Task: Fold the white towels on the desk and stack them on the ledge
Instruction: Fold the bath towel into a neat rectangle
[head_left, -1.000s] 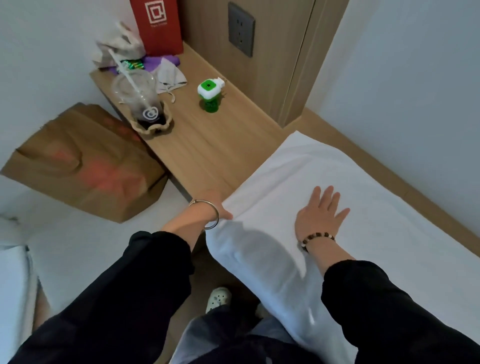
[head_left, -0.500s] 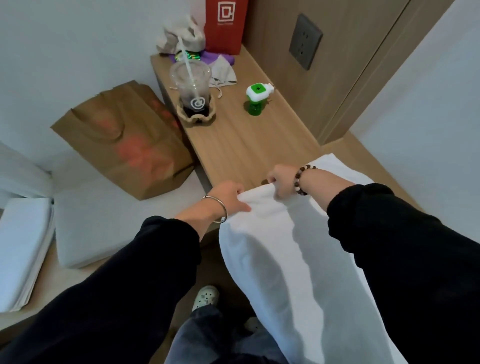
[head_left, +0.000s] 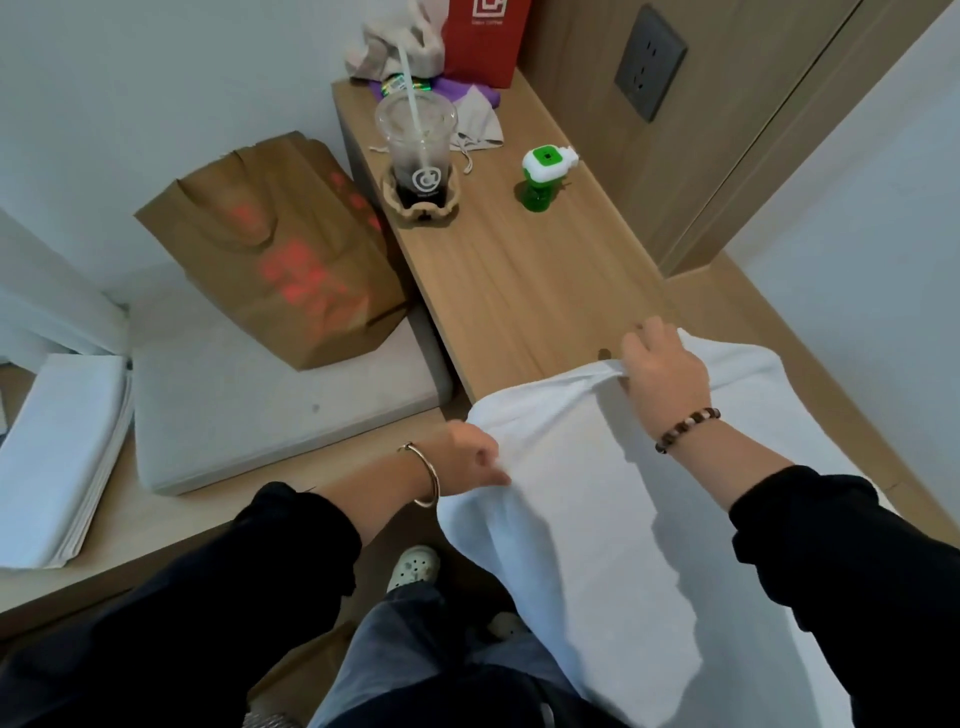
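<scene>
At the desk's near end: the white towel (head_left: 597, 493) lies spread over the wooden desk (head_left: 519, 275) and hangs off its front edge towards the person's legs.
Right hand: the right hand (head_left: 662, 371) grips a bunched fold of the towel's far edge on the desk top, fingers curled round the cloth. A beaded bracelet (head_left: 685, 428) sits on the wrist.
Left hand: the left hand (head_left: 467, 460) pinches the towel's left corner, just off the desk's left corner. A metal bangle (head_left: 426, 478) circles the wrist.
Hands: apart, each holding its own part of the same towel.
Ledge: the low wooden ledge (head_left: 171, 525) runs left of the desk, with folded white towels (head_left: 57, 457) stacked at its left end.
Between stack and desk: a grey cushion (head_left: 260, 395), with a brown paper bag (head_left: 280, 249) leaning on it.
Writing: the clear cup (head_left: 418, 150) bears a round white logo with print below it too small to read. The red bag (head_left: 485, 36) at the desk's far end shows a white square emblem and unreadable lettering. The brown bag's red print is blurred.
Desk's far half: the cup, with a straw, stands in a cardboard holder (head_left: 423, 208). A green and white device (head_left: 543, 174) stands to its right, and crumpled beige cloth (head_left: 480, 122) lies behind the cup.
Wall: a dark socket plate (head_left: 649, 65) is set in the wood panel.
Floor: a pale shoe (head_left: 413, 569) shows beside the towel's hanging part.
</scene>
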